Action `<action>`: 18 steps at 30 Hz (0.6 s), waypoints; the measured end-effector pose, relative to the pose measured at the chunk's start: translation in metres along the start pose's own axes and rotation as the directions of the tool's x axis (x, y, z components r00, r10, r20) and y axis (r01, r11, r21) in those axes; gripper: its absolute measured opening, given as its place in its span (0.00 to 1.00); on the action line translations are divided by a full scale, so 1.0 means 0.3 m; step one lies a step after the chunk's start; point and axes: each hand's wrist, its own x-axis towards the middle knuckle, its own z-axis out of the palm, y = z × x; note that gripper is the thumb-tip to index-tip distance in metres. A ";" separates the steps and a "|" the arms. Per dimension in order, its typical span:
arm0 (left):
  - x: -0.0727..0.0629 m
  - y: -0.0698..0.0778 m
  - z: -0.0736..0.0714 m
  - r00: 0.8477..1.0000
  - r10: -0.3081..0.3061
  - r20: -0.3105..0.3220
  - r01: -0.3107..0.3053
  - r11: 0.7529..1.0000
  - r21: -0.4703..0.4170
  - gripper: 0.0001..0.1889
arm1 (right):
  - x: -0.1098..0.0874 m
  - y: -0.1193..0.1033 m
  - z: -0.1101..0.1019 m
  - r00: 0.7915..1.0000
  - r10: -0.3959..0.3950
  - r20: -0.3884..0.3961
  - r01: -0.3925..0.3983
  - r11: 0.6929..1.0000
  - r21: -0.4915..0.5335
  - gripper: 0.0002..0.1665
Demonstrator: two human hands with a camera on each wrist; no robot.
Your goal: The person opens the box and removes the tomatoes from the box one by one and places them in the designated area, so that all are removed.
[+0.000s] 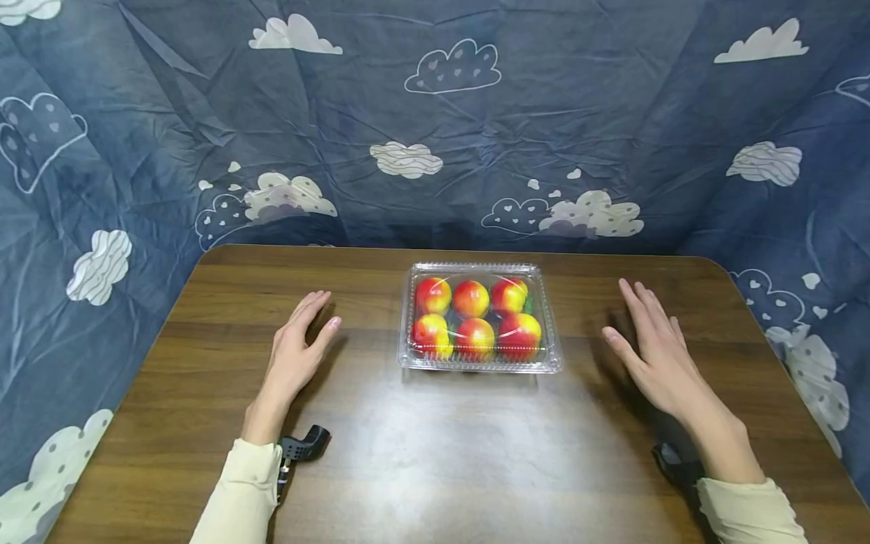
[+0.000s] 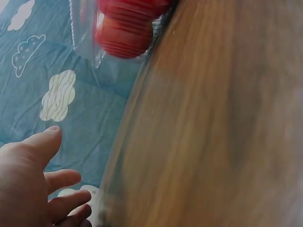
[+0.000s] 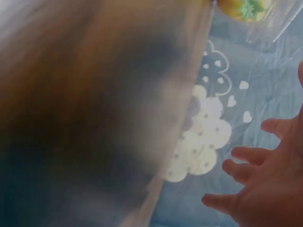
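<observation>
A clear plastic clamshell box [image 1: 411,361] stands on the wooden table, its lid down over several red and yellow fruits that look like peaches or nectarines [image 1: 476,338], set in two rows. To the left of the box, apart from it, my left hand [image 1: 295,355] hovers with fingers extended and thumb spread, holding nothing. My right hand [image 1: 662,363] is likewise empty on the other side, fingers straight and thumb apart. Part of the box with red fruit [image 2: 125,35] shows in the left wrist view; a yellow fruit with a green patch [image 3: 244,8] appears in the right wrist view.
The brown wooden table [image 1: 435,468] has rounded far corners. Behind it and at both sides hangs a blue cloth [image 1: 381,113] printed with clouds. A black wrist-camera mount [image 1: 306,444] juts from the left wrist; another dark one [image 1: 673,461] is at the right wrist.
</observation>
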 end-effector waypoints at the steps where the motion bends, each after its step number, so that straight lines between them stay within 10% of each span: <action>1: 0.000 0.002 0.002 1.000 -0.004 -0.006 0.004 1.000 -0.006 0.28 | 0.006 -0.011 0.002 1.000 -0.008 -0.007 0.008 1.000 0.009 0.45; 18: -0.012 0.098 0.115 0.998 0.000 -0.060 -0.010 0.984 -0.175 0.23 | 0.102 -0.218 0.012 0.988 -0.140 -0.070 0.144 0.988 0.056 0.48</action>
